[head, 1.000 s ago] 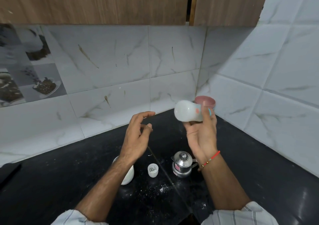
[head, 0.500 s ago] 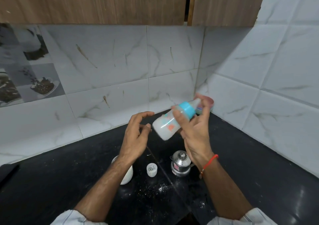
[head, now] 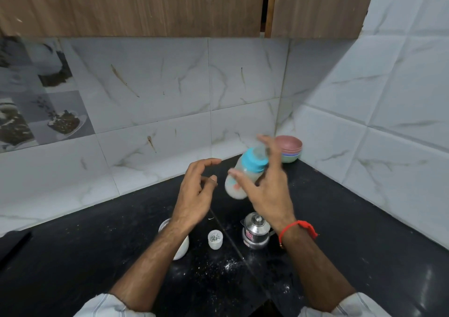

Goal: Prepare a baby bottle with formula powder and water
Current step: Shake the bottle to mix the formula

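Right hand grips the capped baby bottle tilted in mid-air above the black countertop w/ milky mix inside — prob. final shake; left hand empty, fingers loosely curled.

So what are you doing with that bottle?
A person is holding a baby bottle with a blue collar in the right hand, tilted in the air above the black counter. It looks milky inside and blurred, probably from shaking. The left hand holds nothing. Below stand a small steel pot, a little white cup and a white jar.
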Tool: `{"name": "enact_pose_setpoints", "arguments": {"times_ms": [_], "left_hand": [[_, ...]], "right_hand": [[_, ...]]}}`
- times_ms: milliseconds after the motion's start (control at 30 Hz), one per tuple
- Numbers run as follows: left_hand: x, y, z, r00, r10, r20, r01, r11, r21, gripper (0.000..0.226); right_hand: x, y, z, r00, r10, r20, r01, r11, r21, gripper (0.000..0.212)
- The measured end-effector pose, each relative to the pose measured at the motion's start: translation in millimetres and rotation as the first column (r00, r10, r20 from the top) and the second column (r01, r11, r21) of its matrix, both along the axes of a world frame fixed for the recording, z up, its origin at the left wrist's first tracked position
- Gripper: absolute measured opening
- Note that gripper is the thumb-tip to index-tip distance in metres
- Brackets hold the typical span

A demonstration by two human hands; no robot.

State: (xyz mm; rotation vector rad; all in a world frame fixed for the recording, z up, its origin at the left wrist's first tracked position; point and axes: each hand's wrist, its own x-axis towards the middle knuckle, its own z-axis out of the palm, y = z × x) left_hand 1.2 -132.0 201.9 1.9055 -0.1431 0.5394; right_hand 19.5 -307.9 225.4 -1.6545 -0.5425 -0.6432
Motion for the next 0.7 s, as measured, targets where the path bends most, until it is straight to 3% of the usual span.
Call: {"name": "enact_pose_setpoints", "arguments": {"times_ms": [33,100,200,267,333,400,500,633,700], "left_hand": [[0,0,1,1.0,-0.002,0.001,0.002,1.0,0.003,0.04],[-1,0,1,1.0,-0.006,0.01,0.006,1.0,0.001,0.041],[-1,-1,1,1.0,-0.007,0.008,0.007,1.0,0.0,0.043],[0,-1,2,1.0,-0.008,0.004,0.008,1.0,0.006,0.044],[0,-2,3,1.0,-0.013,0.003,0.013,1.0,0.01,0.044],[0,-1,2,1.0,-0.015,0.01,0.015,1.0,0.006,0.044],[0,-1,2,1.0,0.001,0.005,-0.001,1.0,0.007,0.042],[0,-1,4,1.0,-0.013,0.008,0.013,1.0,0.002,0.043],[0,-1,6,1.0,-0.012,0.02,0.012,1.0,-0.012,0.045]], "right_hand": [[0,-1,-4,0.996,0.047,-0.074,-0.052,0.997,-0.058,0.082],[-1,-1,-2,0.995,0.066,-0.081,-0.064,0.998,0.019,0.082],[-1,1,3,0.993,-0.008,0.119,-0.019,0.975,0.22,0.082],[2,1,6,0.993,-0.027,0.117,0.009,0.989,0.151,0.081],[4,0,7,0.999,0.041,-0.016,-0.042,0.999,-0.024,0.082],[6,-1,11,0.999,0.05,-0.022,-0.05,0.999,0.019,0.082],[11,-3,15,0.989,-0.037,0.142,0.017,0.99,0.143,0.082],[14,-3,13,0.998,0.059,-0.027,-0.061,0.991,-0.115,0.083],[13,0,14,0.999,0.043,-0.008,-0.043,0.999,0.001,0.082]]}}
